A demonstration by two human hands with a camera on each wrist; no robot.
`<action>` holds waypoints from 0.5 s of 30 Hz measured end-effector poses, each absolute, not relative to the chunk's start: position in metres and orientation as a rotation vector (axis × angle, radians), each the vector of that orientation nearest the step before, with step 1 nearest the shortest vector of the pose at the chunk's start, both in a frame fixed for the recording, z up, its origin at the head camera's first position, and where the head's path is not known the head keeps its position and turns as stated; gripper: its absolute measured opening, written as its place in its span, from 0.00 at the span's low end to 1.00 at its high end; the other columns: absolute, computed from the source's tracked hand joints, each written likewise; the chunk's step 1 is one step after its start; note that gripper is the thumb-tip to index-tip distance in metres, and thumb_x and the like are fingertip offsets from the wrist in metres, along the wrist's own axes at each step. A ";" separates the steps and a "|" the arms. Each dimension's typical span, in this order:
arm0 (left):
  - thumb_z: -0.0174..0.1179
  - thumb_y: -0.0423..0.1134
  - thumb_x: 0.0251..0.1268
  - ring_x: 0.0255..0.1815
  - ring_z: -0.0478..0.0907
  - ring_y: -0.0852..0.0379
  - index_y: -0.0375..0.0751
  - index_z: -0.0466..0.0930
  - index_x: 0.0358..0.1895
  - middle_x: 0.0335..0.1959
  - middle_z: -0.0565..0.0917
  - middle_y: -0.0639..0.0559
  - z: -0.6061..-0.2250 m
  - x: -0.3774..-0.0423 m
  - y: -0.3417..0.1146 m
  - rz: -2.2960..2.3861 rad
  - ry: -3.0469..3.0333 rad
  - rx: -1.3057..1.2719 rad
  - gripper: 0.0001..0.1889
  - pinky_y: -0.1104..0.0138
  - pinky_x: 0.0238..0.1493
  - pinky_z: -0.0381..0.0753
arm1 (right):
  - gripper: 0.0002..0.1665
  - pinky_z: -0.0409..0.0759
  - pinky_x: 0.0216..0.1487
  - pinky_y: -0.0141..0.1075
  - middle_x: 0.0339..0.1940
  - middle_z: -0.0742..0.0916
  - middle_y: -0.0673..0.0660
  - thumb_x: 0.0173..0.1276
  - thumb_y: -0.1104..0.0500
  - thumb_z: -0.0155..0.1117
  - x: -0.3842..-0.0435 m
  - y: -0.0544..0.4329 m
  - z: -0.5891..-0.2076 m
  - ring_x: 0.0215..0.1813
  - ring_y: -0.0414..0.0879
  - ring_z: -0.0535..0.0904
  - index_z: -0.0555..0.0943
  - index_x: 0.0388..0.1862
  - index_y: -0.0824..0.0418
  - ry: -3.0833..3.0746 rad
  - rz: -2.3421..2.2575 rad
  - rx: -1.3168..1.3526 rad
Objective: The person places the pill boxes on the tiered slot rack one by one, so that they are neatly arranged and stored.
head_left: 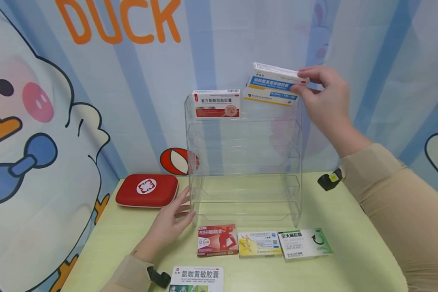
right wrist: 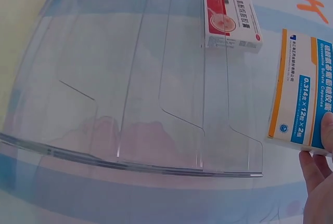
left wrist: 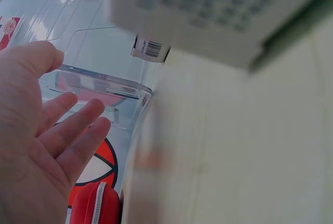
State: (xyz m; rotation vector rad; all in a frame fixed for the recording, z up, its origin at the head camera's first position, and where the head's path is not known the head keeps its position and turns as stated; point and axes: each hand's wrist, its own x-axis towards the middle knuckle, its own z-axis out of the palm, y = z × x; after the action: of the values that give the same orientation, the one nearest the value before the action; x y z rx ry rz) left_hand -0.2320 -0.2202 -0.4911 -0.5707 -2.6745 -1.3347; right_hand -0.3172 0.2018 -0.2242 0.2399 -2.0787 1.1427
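Observation:
My right hand [head_left: 328, 97] pinches a white, blue and yellow medicine box [head_left: 271, 87] by its right end. The box is tilted and stands over the right part of the top tier of a clear acrylic rack [head_left: 244, 162]. In the right wrist view the same medicine box [right wrist: 299, 89] is apart from the rack's edge. A red-and-white medicine box [head_left: 217, 104] sits at the left of the top tier. At the rack's lower left side is my left hand [head_left: 168, 223], fingers spread and loosely bent, holding nothing; whether it touches the rack I cannot tell.
In front of the rack lie a red medicine box [head_left: 217, 240], a yellow-and-white one [head_left: 260, 244] and a green-and-white one [head_left: 304, 244]. Nearer me is another white box [head_left: 197, 278], partly cut off. A red first-aid case [head_left: 146, 190] lies left of the rack. A printed curtain hangs behind.

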 end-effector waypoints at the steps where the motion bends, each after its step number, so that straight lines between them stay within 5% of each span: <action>1: 0.70 0.38 0.77 0.68 0.89 0.40 0.66 0.53 0.91 0.79 0.80 0.41 -0.491 -0.232 -0.220 -1.335 -2.677 -0.568 0.47 0.48 0.66 0.90 | 0.20 0.90 0.63 0.30 0.66 0.89 0.53 0.74 0.56 0.78 -0.320 0.202 -0.223 0.63 0.40 0.87 0.90 0.61 0.61 -2.076 1.139 0.231; 15: 0.70 0.37 0.77 0.68 0.88 0.40 0.59 0.54 0.91 0.79 0.80 0.40 -0.489 -0.231 -0.220 -1.333 -2.687 -0.568 0.46 0.48 0.66 0.90 | 0.20 0.88 0.68 0.31 0.69 0.86 0.53 0.76 0.58 0.75 -0.346 0.199 -0.216 0.68 0.43 0.86 0.87 0.63 0.63 -2.042 1.178 0.145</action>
State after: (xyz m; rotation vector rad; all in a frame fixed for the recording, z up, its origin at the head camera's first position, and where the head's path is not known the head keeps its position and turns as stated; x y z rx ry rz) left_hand -0.2310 -0.2199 -0.4891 -0.5680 -2.6868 -1.3332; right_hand -0.3460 0.1986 -0.2161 0.1454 -2.0423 1.1781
